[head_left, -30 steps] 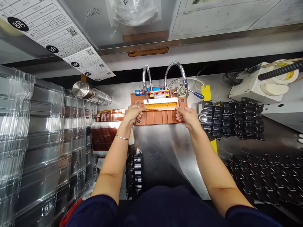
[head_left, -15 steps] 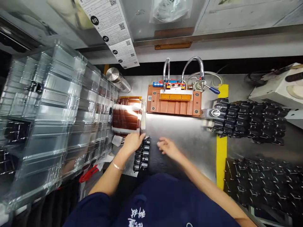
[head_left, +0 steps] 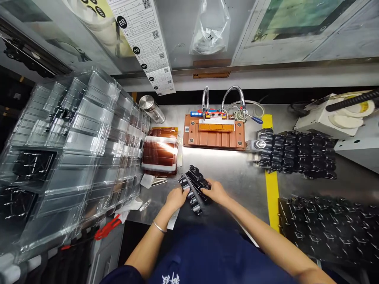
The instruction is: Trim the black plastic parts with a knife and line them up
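My two hands are clamped on one black ribbed piece (head_left: 194,189), which sits between them at a slant: my left hand (head_left: 177,198) grips its left side, my right hand (head_left: 217,192) its right, thumb on top. I can't tell whether it is a single part or several pressed together, nor whether it touches the counter (head_left: 231,167).

Straight ahead, beyond both hands, is one brown block (head_left: 211,139) with four round metal spots and one orange strip (head_left: 216,127) across it. Two bent metal hoses (head_left: 240,93) arch above it, and one blue handle (head_left: 256,119) juts out to its right.

Ahead of my left hand lies one pile of brown film (head_left: 160,152), with one bottle (head_left: 152,109) farther off; clear trays (head_left: 97,146) rise to the left. Right of my right hand are two groups of black parts (head_left: 296,154), one far, one nearer me.
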A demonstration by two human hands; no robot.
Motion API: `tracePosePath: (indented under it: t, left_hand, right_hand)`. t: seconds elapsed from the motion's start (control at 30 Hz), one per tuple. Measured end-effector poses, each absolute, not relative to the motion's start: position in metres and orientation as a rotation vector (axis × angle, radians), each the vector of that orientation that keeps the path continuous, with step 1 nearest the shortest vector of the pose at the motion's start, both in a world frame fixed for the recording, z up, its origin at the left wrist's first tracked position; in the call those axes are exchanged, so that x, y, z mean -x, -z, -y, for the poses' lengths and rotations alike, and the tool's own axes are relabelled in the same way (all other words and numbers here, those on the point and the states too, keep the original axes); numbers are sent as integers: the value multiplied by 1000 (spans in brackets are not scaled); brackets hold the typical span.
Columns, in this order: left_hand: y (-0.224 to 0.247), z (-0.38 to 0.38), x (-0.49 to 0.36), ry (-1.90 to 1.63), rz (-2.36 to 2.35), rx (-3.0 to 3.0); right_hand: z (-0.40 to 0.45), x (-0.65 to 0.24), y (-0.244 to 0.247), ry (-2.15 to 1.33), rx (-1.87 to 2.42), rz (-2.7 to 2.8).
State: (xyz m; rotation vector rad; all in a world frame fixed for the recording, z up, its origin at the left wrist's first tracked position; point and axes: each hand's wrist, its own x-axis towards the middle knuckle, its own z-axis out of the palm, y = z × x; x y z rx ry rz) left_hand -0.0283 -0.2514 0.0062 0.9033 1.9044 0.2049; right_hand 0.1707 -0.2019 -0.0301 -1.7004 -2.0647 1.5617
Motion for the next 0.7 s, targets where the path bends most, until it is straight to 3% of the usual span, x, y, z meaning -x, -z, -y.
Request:
tracePosePath:
  t: [0.13, 0.33, 0.53, 0.7]
  left_hand:
    - [-33, 210, 36, -194, -1988, -1164]
    - [-22, 123, -4, -646, -1787, -2192]
    - [5, 67, -26, -315, -1658, -2370]
    - [21, 33, -18, -375, -1603, -2318]
  right_hand:
    - [147, -201, -1, -1188, 1731, 2148]
    - [77, -202, -3, -522, 1546, 2342]
    - [68, -213, 21, -409, 1498, 2405]
    - [14, -263, 6, -300, 1722, 2267]
